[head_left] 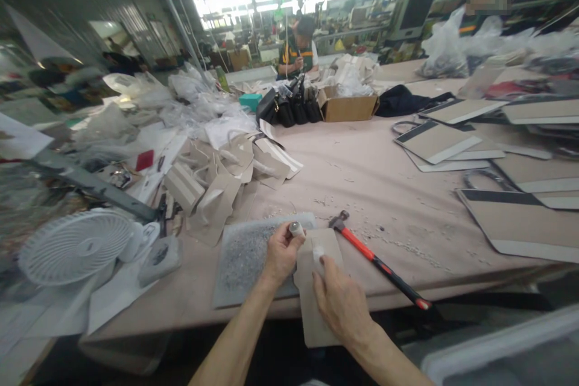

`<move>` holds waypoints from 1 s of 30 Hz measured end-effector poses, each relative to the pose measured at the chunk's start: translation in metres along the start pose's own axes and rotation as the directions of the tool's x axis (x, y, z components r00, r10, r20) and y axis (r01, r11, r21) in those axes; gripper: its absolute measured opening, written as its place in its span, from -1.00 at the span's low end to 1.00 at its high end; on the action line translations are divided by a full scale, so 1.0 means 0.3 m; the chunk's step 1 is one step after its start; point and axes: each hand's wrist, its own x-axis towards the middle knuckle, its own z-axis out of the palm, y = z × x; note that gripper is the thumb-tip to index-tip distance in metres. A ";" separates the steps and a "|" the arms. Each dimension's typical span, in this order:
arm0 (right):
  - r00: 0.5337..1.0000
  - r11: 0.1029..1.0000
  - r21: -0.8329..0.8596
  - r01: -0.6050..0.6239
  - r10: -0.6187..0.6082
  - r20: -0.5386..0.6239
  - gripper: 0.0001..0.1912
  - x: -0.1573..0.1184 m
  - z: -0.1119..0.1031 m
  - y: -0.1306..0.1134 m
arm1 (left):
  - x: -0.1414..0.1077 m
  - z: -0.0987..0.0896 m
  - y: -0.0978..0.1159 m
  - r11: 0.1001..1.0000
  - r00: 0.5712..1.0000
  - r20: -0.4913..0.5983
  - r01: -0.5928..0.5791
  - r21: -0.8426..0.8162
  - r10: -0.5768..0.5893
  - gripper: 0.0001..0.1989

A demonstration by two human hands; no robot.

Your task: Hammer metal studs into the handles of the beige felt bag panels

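Between the thumb and fingers of my left hand (284, 251) is a small pale cylinder (296, 229) with a round metallic end facing up. My right hand (341, 298) lies on a beige flat panel (314, 319), its thumb and fingers pressed on the panel's face near a whitish patch (318, 251). The panel reaches past the table's front edge and overlaps the right side of a worn grey slab (248, 259). A hammer (357, 243) with a red and black handle rests to the right of the panel, its head near the panel's top.
Beige cut pieces (221, 193) pile up left of centre, near a white fan (81, 247). Flat panels (520, 217) lie stacked at the right. Black bags (294, 108) and a cardboard box (348, 107) stand farther back. A person (298, 51) sits across the table.
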 end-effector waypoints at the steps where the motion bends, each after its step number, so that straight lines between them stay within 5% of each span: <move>1: 1.000 1.000 0.024 -0.003 0.003 -0.010 -0.70 -0.003 0.006 0.001 | 0.002 0.008 -0.012 1.000 1.000 0.011 0.002 -0.004 -0.002 -0.79; 11: 0.992 0.985 0.155 0.076 -0.059 -0.109 -0.71 -0.042 0.058 0.014 | 0.014 0.028 -0.086 0.997 0.996 0.068 0.066 -0.028 -0.064 -0.77; 14: 0.978 0.980 0.170 0.098 -0.063 -0.199 -0.67 -0.023 0.026 0.068 | 0.010 0.019 -0.099 0.996 0.995 0.059 0.085 -0.037 -0.083 -0.77; 17: 0.963 1.000 0.012 -0.003 0.006 -0.270 -0.68 0.018 -0.022 0.175 | 0.012 0.017 -0.104 0.996 0.996 0.048 0.083 -0.046 -0.080 -0.76; 20: 0.972 0.962 -0.228 -0.148 0.100 -0.211 -0.77 0.049 -0.049 0.296 | 0.016 0.021 -0.102 0.995 0.996 0.042 0.086 -0.043 -0.084 -0.74; 23: 0.987 0.910 -0.385 -0.155 0.126 -0.099 -0.82 0.053 -0.044 0.377 | 0.017 0.024 -0.097 0.996 0.995 0.054 0.084 -0.022 -0.083 -0.73; 30: 0.996 0.932 -0.358 -0.045 0.016 -0.083 -0.74 0.053 -0.015 0.413 | 0.014 0.024 -0.092 0.994 0.997 0.072 0.021 0.105 -0.028 -0.80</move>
